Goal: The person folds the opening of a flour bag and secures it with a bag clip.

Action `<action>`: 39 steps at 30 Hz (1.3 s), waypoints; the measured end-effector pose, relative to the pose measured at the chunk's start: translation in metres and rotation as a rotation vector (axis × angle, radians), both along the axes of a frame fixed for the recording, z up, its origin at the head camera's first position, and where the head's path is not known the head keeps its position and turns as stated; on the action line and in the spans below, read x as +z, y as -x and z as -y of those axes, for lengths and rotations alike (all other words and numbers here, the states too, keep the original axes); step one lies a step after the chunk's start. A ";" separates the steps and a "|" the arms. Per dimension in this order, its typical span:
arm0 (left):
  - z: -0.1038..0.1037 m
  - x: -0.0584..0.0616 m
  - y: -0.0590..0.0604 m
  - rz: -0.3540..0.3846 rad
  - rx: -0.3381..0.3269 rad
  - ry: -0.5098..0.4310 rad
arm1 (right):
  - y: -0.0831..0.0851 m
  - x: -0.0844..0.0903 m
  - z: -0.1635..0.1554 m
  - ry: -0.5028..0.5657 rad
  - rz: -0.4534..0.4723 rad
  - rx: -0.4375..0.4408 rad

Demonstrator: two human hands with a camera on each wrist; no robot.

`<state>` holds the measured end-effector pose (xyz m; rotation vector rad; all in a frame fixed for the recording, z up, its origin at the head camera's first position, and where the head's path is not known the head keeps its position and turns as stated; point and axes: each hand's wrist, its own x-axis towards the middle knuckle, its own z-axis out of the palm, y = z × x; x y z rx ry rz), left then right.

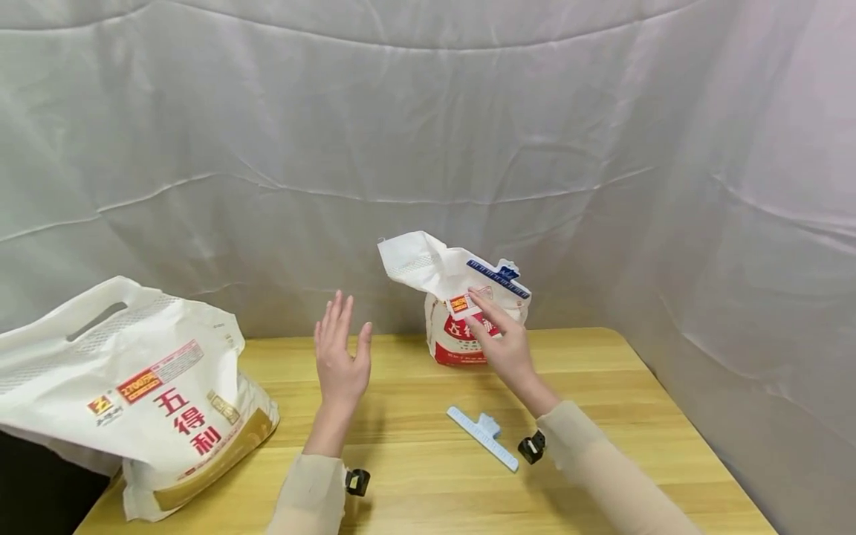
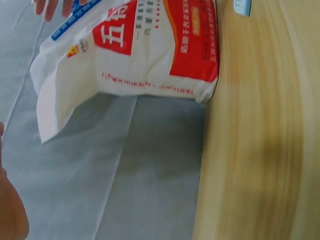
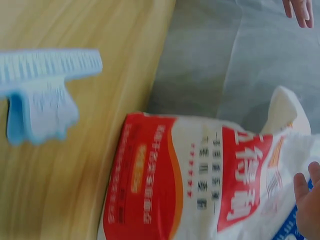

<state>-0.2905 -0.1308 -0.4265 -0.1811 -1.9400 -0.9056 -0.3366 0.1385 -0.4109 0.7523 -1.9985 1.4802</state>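
A white and red bag with Chinese print [image 1: 461, 353] stands at the table's back edge, its top folded over to the left. A dark blue sealing clip [image 1: 498, 278] lies across the upper right of that bag. My right hand [image 1: 506, 348] is in front of the bag with fingers extended, close to the clip; whether it touches the bag I cannot tell. My left hand [image 1: 342, 365] is raised to the left of the bag, fingers straight, holding nothing. A light blue sealing clip [image 1: 483, 437] lies on the table below the right hand, also large in the right wrist view.
A bigger white bag with a cut-out handle [image 1: 190, 364] leans at the table's left side, its top sagging over the edge. The wooden table [image 1: 414, 475] ends at a grey curtain [image 1: 321, 148] behind and to the right.
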 end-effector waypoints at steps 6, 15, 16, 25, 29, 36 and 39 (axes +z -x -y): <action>0.016 -0.005 -0.018 -0.015 0.057 -0.008 | -0.004 -0.006 0.016 0.009 -0.024 0.050; 0.035 -0.001 -0.047 -0.064 0.112 -0.057 | -0.009 -0.015 0.047 0.051 0.005 0.142; 0.038 0.001 -0.051 -0.067 0.123 -0.058 | -0.013 -0.013 0.051 0.046 0.004 0.146; 0.068 0.020 -0.081 -0.245 0.270 -0.108 | -0.018 -0.025 0.082 -0.007 0.022 0.223; 0.081 0.029 -0.092 -0.325 0.354 -0.158 | -0.020 -0.028 0.098 -0.033 0.028 0.253; 0.100 0.043 -0.116 -0.295 0.583 -0.232 | -0.027 -0.030 0.134 -0.069 0.047 0.310; 0.105 0.041 -0.123 -0.286 0.672 -0.277 | -0.029 -0.032 0.150 -0.076 0.061 0.338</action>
